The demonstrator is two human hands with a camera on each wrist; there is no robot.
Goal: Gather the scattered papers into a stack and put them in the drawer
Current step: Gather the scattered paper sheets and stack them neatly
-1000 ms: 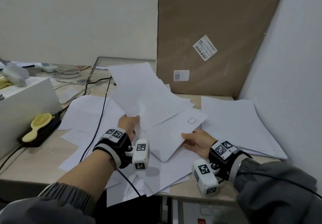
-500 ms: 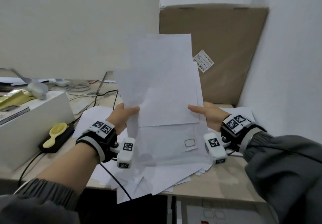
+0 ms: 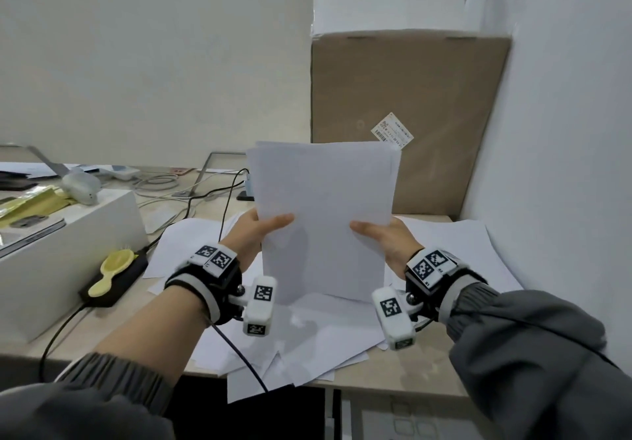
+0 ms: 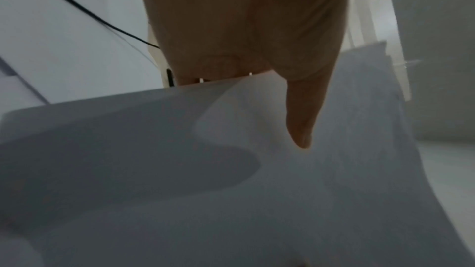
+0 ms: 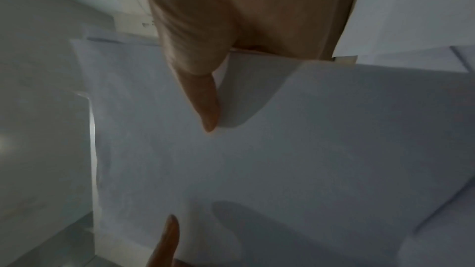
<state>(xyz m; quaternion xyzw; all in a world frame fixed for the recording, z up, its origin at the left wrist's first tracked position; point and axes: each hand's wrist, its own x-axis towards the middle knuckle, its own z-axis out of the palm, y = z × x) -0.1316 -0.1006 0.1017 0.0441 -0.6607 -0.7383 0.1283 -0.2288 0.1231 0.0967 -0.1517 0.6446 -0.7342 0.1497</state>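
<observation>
Both hands up at the desk here, and the bundle of papers (image 3: 325, 220) is standing upright between them, bottom edge down on the loose sheets (image 3: 307, 343) that litter the desk (image 3: 393, 390). Left hand (image 3: 254, 234) pinches the left edge, thumb across the front; right hand (image 3: 386, 239) pinches the right edge the same way, and the wrist views show each thumb flat on the face with the fingers behind. The top edges look nearly flush, just a sliver of offset at the corners.

Plenty more paper lies spread across the desk, some hanging over the front edge. The drawer? Can't make one out for certain below the desk.

The risks, as I read it: a loose pinch and the middle sheets slide out and fan; squeeze too hard and the bundle bows. That black cable (image 3: 225, 207) runs across the sheets, so dragging them could snag it, and the overhanging ones could slip to the floor
</observation>
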